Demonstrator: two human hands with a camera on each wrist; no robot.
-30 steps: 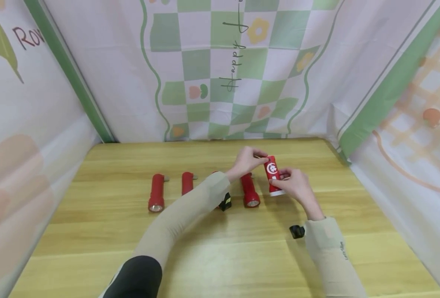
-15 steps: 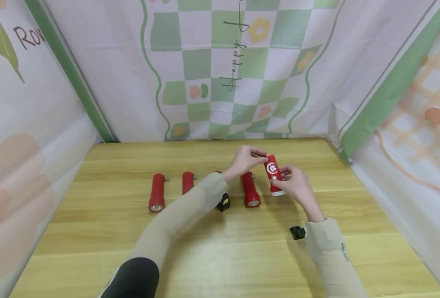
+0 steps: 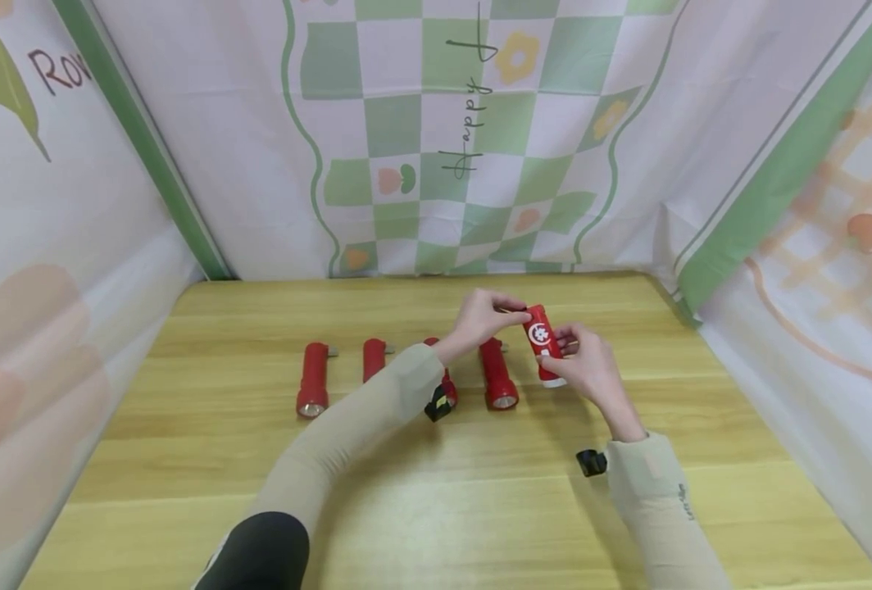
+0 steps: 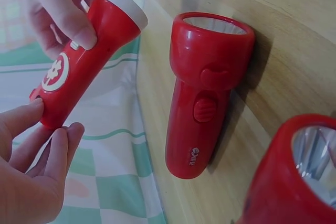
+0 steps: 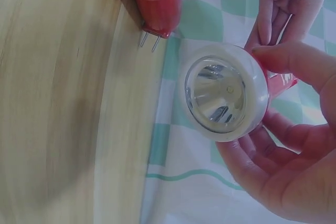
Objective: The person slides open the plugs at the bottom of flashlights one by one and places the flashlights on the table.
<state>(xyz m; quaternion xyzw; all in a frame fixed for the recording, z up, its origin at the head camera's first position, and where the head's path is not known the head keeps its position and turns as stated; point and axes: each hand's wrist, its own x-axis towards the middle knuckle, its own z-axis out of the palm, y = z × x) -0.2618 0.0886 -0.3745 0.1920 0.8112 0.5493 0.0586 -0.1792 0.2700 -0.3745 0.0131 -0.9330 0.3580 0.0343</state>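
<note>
Both hands hold a red flashlight (image 3: pixel 540 334) with a white rim and a white flower emblem, raised over the table's right half. My left hand (image 3: pixel 480 318) pinches its tail end between thumb and fingers. Near the head, the right hand (image 3: pixel 587 362) grips the body, thumb beside a small white switch (image 4: pixel 74 45). In the right wrist view the clear lens (image 5: pixel 218 93) faces the camera. Just left of the hands lies an all-red flashlight (image 3: pixel 497 373), its lens toward me. Another red flashlight (image 3: pixel 448 388) is partly covered by my left wrist.
Farther left on the wooden table (image 3: pixel 480 508) lie two more red flashlights, one at the far left (image 3: pixel 313 378) and one (image 3: pixel 373 360) partly behind the left sleeve. Metal prongs (image 5: pixel 150 40) stick out of one flashlight's tail. A patterned curtain (image 3: pixel 451 213) hangs behind the table.
My left wrist has shifted slightly left, uncovering more of the flashlight beneath it. Both hands keep their hold on the white-rimmed flashlight, which has barely moved.
</note>
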